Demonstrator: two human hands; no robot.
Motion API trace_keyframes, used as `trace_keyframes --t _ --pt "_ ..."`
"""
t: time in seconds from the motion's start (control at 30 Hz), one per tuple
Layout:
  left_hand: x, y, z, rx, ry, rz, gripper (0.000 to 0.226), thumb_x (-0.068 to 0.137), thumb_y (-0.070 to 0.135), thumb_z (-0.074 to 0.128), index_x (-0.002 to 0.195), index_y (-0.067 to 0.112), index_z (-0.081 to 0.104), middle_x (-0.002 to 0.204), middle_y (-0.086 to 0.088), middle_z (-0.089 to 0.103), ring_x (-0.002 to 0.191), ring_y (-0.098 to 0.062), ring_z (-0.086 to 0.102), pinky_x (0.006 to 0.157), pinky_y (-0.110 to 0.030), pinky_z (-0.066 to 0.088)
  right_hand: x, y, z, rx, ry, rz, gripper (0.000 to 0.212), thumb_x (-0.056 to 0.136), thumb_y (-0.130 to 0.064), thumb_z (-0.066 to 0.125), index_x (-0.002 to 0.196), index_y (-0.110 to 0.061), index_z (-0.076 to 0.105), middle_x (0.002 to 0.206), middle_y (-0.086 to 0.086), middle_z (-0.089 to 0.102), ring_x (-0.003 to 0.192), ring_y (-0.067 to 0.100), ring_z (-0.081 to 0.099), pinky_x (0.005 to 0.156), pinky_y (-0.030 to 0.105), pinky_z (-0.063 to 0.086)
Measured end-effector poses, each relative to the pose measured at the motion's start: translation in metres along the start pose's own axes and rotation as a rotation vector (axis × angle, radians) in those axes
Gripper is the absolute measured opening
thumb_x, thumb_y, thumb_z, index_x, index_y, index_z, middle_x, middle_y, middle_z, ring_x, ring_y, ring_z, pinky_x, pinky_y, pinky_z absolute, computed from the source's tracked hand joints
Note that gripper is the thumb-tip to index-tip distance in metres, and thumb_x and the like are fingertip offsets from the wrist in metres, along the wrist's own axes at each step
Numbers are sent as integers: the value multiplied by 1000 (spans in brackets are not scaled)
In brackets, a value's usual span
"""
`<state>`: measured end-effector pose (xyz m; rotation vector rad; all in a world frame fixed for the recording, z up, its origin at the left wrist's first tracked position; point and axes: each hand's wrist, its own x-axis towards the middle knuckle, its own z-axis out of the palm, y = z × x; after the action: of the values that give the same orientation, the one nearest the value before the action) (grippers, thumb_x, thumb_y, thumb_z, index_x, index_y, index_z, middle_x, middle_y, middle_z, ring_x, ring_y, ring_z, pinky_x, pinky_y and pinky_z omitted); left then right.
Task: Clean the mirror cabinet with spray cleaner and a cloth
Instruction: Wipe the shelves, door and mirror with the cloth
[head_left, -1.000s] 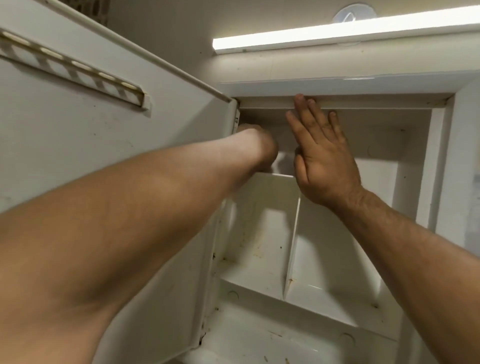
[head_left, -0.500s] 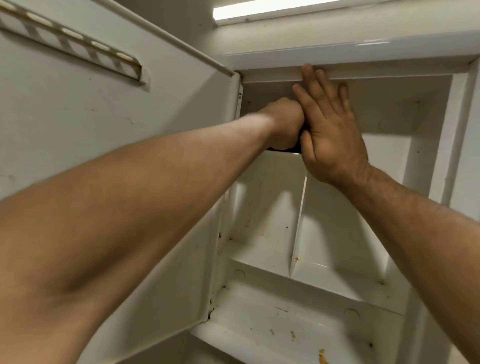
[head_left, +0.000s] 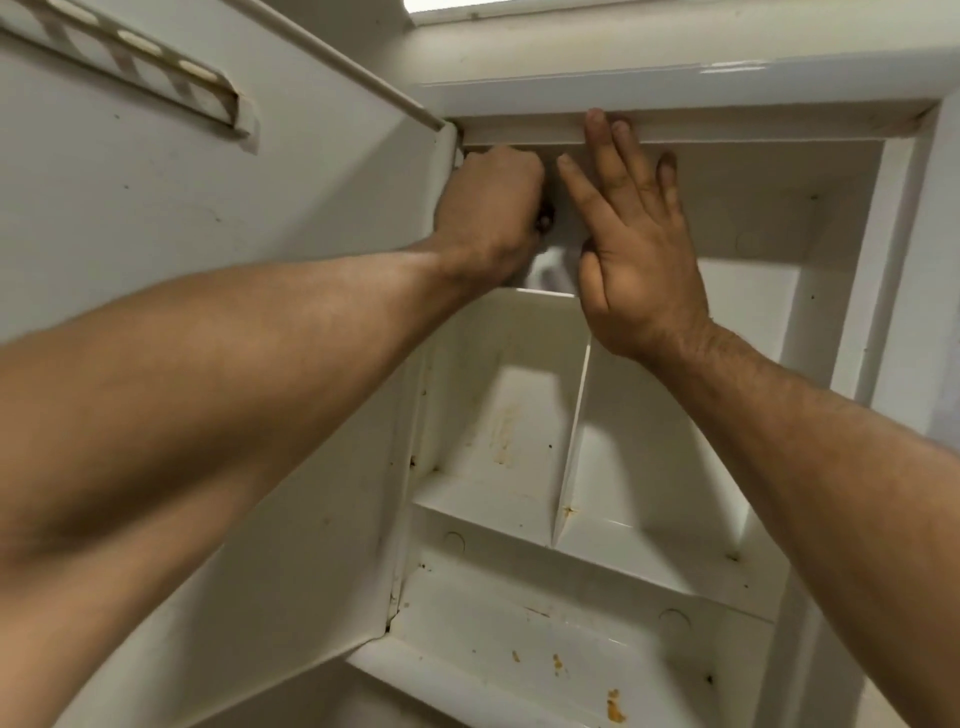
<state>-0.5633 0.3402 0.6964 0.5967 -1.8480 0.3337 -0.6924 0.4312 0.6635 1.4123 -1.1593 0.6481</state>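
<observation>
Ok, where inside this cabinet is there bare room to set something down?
The middle shelf either side of its divider, and the stained bottom shelf below. Crowded: top compartment's left, with left hand and right hand.

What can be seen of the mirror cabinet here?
The mirror cabinet is an off-white box, seemingly painted metal, its door swung open to the left. Inside, a shelf carries an upright divider forming two compartments, with another bay below. Rust-coloured stains mark the back wall and bottom ledge. The right hand lies flat against its top frame; the curled left hand is in the upper left corner, its grip hidden.
</observation>
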Motion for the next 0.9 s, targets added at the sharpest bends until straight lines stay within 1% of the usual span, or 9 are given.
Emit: trace_keyframes --t 0.1,0.17,0.23,0.37,0.47,0.6,0.67,0.8,0.9 --pt "7 18 7 -229 64 -132 21 102 20 54 87 18 68 96 -2 72 91 -22 70 81 -33 57 -1 0 2 15 14 6 78 84 -13 47 161 -12 32 172 12 14 160 29 7 128 55 1" --pt "15 24 7 -304 -4 -128 27 103 20 51 79 18 62 93 -1 69 89 -19 68 75 -30 53 0 0 3 32 18 23 78 85 -15 46 161 -10 30 172 12 14 160 28 8 128 56 2" --pt "16 16 0 -329 -210 -9 9 93 14 63 93 7 69 98 -5 71 95 -23 70 78 -32 55 0 0 3 32 13 27 76 86 -17 44 161 -10 32 172 12 14 160 29 8 128 56 2" --pt "9 2 -15 -192 -431 179 31 89 16 76 117 8 63 101 2 61 98 -16 61 82 -27 51 -1 2 1 8 -14 18 74 86 -19 45 160 -13 36 172 13 14 160 32 8 128 58 3" --pt "7 -2 -17 19 -393 181 20 95 12 67 115 10 63 93 -3 59 91 -26 61 77 -32 46 -3 0 1 -8 -15 9 73 87 -14 45 160 -15 36 173 12 13 160 31 7 128 57 4" --pt "-3 4 3 200 -232 152 20 99 7 58 115 6 69 116 -14 71 107 -35 70 76 -39 48 -3 -2 -2 -27 -12 11 77 86 -15 42 162 -16 30 173 12 13 160 30 7 128 57 4" --pt "-1 10 5 154 -253 132 21 99 6 57 116 8 69 117 -12 71 107 -33 69 78 -38 50 -3 -3 -2 -29 -9 16 79 85 -17 40 163 -15 29 173 12 13 160 30 7 128 56 4" --pt "7 -4 -15 -197 -391 -53 22 86 17 79 103 9 68 104 -7 72 91 -22 69 79 -35 59 -2 -2 -1 1 11 14 80 83 -15 41 163 -13 28 172 12 14 160 31 8 127 59 5" --pt "-13 1 -15 -331 -251 6 16 85 15 74 100 9 74 98 -3 74 93 -19 71 87 -35 58 -3 -2 1 8 9 18 80 85 -17 41 163 -14 25 173 11 13 160 29 7 127 59 4"
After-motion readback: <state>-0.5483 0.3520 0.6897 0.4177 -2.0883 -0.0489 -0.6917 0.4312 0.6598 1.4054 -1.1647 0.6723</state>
